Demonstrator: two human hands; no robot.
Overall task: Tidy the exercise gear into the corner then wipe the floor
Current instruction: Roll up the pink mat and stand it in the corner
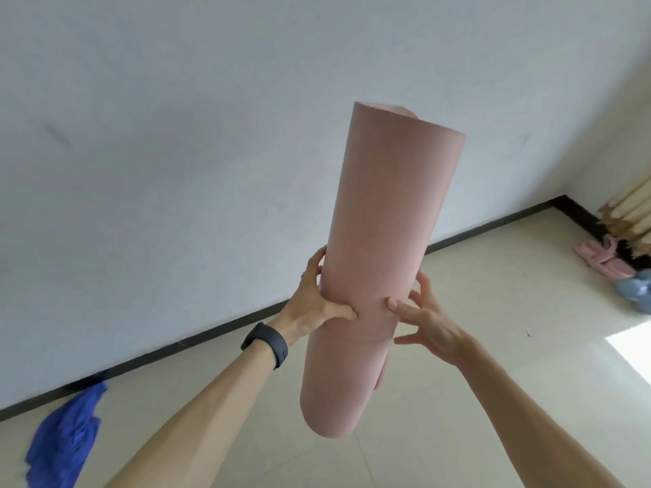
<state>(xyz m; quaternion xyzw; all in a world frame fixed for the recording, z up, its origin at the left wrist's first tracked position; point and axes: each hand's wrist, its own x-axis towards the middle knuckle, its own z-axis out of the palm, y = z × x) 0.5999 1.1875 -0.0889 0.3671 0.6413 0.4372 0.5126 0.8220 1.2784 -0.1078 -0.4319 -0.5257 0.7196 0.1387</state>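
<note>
Holding the rolled pink mat [384, 241] upright off the floor [475, 346], left hand [317, 304] and right hand [422, 322] both clamped round it.

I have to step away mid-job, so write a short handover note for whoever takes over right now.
Left hand and right hand both grip the rolled pink mat, held upright off the floor.
Far right corner: pink items and a blue-grey object already lie there.
Blue cloth lies on the floor by the left wall, untouched.
Left: set the mat in the corner, then wipe the floor.
</note>
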